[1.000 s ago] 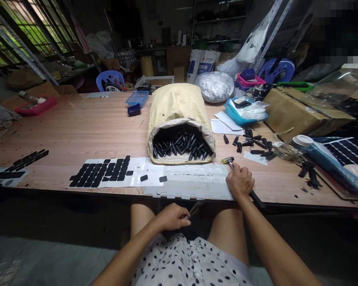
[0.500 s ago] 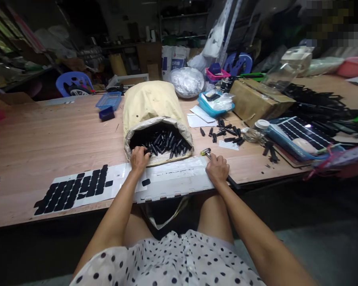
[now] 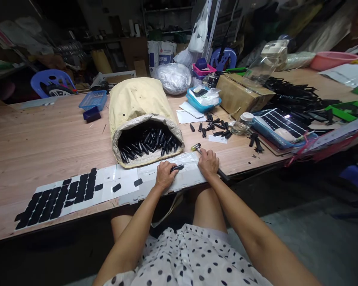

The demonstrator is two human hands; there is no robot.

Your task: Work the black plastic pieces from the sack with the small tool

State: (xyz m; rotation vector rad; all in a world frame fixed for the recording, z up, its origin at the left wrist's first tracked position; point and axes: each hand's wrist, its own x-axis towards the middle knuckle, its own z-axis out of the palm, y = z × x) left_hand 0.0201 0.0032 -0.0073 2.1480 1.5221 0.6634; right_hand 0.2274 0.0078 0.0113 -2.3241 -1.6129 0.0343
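My left hand is closed on a small black pen-shaped part, held just above a white board along the table's front edge. My right hand grips a small hammer; its yellow-tipped head points away from me and its black handle passes under my palm. Behind my left hand a cream sack lies on its side, mouth towards me, with many similar black parts inside. A white sheet with rows of black rounded pieces lies to the left.
Loose black parts lie to the right of the sack, near a blue basket and a cardboard box. A solar panel rests further right. Blue trays stand left of the sack.
My left hand has come out of the sack's mouth with a black part and moved right over the white board. My right hand keeps its hold on the hammer. The view has shifted right.
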